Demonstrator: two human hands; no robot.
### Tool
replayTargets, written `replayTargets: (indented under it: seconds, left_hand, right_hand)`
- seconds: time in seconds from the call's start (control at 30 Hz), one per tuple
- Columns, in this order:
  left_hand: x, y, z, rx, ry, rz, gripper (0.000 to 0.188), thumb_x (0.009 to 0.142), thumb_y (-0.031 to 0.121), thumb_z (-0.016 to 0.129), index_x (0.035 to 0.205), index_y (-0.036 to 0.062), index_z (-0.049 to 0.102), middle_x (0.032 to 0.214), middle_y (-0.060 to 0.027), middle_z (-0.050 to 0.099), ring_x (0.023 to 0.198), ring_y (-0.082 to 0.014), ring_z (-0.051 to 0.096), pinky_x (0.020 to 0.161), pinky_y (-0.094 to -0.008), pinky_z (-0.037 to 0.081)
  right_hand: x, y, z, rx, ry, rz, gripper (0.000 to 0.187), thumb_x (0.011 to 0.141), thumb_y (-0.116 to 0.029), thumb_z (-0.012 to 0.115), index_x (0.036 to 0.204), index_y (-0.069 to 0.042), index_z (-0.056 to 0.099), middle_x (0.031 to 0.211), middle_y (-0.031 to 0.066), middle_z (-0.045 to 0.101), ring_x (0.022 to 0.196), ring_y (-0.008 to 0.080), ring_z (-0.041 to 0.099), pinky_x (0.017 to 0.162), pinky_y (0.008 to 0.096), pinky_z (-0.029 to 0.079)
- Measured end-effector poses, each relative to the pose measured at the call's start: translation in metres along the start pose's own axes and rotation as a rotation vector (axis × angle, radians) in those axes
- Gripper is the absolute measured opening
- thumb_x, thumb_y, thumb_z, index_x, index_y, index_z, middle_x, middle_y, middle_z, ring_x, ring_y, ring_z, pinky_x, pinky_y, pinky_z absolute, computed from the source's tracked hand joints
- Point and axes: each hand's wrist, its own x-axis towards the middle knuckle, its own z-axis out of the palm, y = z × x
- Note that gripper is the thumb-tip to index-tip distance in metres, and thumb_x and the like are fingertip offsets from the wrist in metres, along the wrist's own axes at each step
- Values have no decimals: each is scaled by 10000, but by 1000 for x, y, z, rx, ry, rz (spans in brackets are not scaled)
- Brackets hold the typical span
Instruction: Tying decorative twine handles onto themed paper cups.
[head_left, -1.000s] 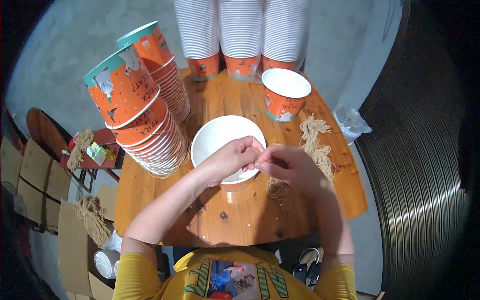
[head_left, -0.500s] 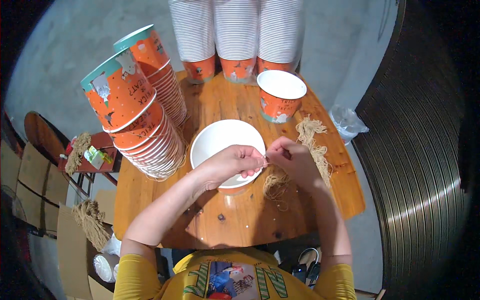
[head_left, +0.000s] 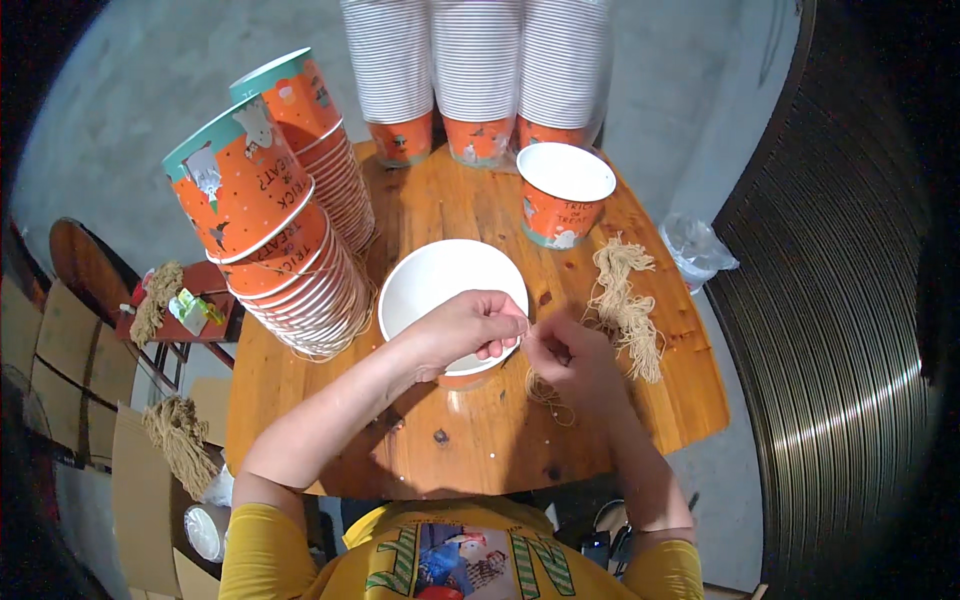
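Over the near right rim of a white-lined paper bucket (head_left: 440,275), my two hands meet in front of me. My left hand (head_left: 468,328) is closed, its thumb and forefinger pinching a thin strand of string. Beside it, my right hand (head_left: 575,358) is closed in a pinch close to the left fingertips, apparently on the same string. The string between the fingers is too fine to follow fully. Loose loops of beige twine (head_left: 550,395) lie on the table below my right hand. A larger bunch of cut twine (head_left: 625,310) rests to the right.
Tall orange-bottomed bucket stacks (head_left: 477,130) stand at the back. Upside-down orange buckets (head_left: 250,190) are stacked at left. One upright orange bucket (head_left: 567,205) is at the far right of the wooden table (head_left: 440,440). A twine bundle (head_left: 180,445) hangs over a cardboard box (head_left: 140,490).
My right hand has turned and shifted slightly toward me, beside the left fingertips. Fewer twine loops show beneath it. My left hand stays nearly in place.
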Motion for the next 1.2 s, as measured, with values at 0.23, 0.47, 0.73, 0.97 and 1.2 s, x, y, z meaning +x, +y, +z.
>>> replayTargets:
  seconds: [0.23,0.47,0.73,0.97,1.2]
  left_hand:
    - [-2,4,3,-10,58,-46,88,903,166,586,898,79,593,730,51,560,624,-20,503,553,-156,410]
    - [-2,4,3,-84,51,-76,65,909,141,567,917,78,582,781,39,573,652,-23,511,569,-161,424]
    - [-3,0,-5,-139,30,-22,102,912,72,542,1006,34,550,877,-11,590,734,-59,546,671,-174,467]
    - [-7,1,-5,-180,16,14,168,853,-26,532,1016,14,529,859,-36,564,756,-89,567,694,-188,483]
    - [-10,6,2,103,78,169,193,865,-35,506,1048,21,492,841,-28,541,760,-99,560,705,-226,489]
  right_hand:
    - [-3,-9,11,-66,101,-167,98,806,-41,673,767,-36,583,579,-32,484,510,12,381,442,211,307]
    - [-2,-2,11,-32,74,-117,64,814,-32,661,797,-27,600,574,-30,485,518,12,398,446,213,312]
    - [-1,-2,6,-63,29,-195,114,836,-54,635,945,-27,657,579,-10,492,518,25,422,447,222,326]
    - [0,3,5,75,58,12,60,855,-73,625,887,-23,636,610,-40,488,555,22,430,489,208,339]
    - [3,5,8,200,60,55,86,862,-101,619,895,-29,586,664,-32,512,602,56,468,551,228,389]
